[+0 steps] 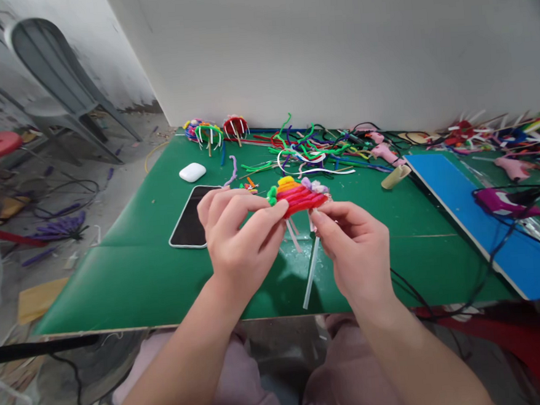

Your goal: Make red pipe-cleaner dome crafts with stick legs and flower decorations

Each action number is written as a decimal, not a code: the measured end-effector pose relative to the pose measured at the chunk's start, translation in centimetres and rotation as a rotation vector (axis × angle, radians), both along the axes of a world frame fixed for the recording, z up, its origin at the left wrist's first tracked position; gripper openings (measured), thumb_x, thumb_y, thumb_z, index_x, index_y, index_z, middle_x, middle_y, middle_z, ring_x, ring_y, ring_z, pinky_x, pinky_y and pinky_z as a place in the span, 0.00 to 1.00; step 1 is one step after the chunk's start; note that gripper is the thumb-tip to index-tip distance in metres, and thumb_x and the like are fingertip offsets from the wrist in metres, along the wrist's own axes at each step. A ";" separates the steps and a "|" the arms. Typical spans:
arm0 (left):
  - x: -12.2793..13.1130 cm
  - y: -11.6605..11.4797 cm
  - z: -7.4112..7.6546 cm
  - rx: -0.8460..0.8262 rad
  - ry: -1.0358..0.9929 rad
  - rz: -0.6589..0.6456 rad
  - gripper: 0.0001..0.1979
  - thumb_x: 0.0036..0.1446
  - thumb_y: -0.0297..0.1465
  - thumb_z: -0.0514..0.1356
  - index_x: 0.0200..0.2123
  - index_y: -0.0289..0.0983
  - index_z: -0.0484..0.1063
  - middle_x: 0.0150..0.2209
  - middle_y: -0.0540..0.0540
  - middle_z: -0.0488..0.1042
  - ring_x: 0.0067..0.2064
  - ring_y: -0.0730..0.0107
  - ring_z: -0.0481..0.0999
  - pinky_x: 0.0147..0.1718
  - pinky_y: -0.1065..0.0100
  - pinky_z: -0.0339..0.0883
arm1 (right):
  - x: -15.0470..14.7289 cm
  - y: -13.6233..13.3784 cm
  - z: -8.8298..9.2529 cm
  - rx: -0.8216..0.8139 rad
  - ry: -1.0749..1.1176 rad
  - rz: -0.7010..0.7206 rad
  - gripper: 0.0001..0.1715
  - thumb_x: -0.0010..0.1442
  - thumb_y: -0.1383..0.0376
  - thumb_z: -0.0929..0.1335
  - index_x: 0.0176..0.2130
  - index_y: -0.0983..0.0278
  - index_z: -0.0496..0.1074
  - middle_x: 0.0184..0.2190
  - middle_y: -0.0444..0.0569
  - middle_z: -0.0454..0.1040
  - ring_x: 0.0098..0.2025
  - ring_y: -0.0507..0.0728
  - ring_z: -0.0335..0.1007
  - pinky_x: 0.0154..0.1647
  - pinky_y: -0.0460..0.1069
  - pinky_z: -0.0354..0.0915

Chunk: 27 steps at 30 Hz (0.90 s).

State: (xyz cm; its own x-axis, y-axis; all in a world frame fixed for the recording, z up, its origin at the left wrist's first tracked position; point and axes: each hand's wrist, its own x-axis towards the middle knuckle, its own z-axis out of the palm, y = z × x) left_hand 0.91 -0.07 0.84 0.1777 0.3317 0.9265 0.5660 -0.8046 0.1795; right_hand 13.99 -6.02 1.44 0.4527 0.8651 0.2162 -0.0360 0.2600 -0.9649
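Note:
Between my two hands, above the green table (165, 290), is a small pipe-cleaner craft (300, 199). It has red, pink and yellow bands, with green and lilac curls along its top. My left hand (242, 235) pinches its left end between thumb and fingers. The fingers of my right hand (358, 239) grip its lower right edge. Pale strips hang from its underside, and a clear thin stick (311, 277) points down below it. A smartphone (188, 220) lies partly hidden behind my left hand.
Loose pipe cleaners (303, 144) cover the table's back. Two finished-looking pieces, one green (209, 132) and one red (236, 126), stand at the back left near a white earbud case (192, 171). Pink glue guns (384, 152), a blue board (478, 212) and black cables lie to the right.

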 end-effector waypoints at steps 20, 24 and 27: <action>-0.4 0.2 -0.1 0.081 0.002 0.027 0.12 0.44 0.25 0.66 0.33 0.43 0.72 0.27 0.50 0.72 0.32 0.64 0.71 0.39 0.54 0.63 | 0.3 0.0 0.0 0.005 0.032 0.095 0.04 0.53 0.63 0.71 0.29 0.61 0.74 0.18 0.38 0.67 0.15 0.42 0.52 0.16 0.40 0.54; -0.4 0.1 0.1 0.101 0.010 0.031 0.12 0.44 0.25 0.66 0.33 0.43 0.71 0.27 0.50 0.72 0.33 0.64 0.71 0.40 0.53 0.63 | 0.3 -0.1 0.0 0.010 0.039 0.095 0.03 0.53 0.63 0.71 0.29 0.60 0.74 0.19 0.38 0.67 0.15 0.42 0.50 0.15 0.40 0.52; -0.5 0.0 0.1 0.109 0.020 0.032 0.12 0.45 0.26 0.66 0.34 0.44 0.71 0.27 0.51 0.72 0.33 0.64 0.71 0.40 0.52 0.64 | 0.2 -0.1 0.0 0.010 0.040 0.097 0.03 0.53 0.63 0.71 0.29 0.60 0.74 0.19 0.38 0.67 0.16 0.42 0.51 0.15 0.39 0.51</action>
State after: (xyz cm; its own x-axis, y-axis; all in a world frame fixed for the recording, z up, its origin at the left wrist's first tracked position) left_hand 0.43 -0.04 0.98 0.1872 0.2349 0.9538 0.5939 -0.8005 0.0805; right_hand 14.23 -6.11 1.48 0.3755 0.9030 0.2087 -0.1000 0.2634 -0.9595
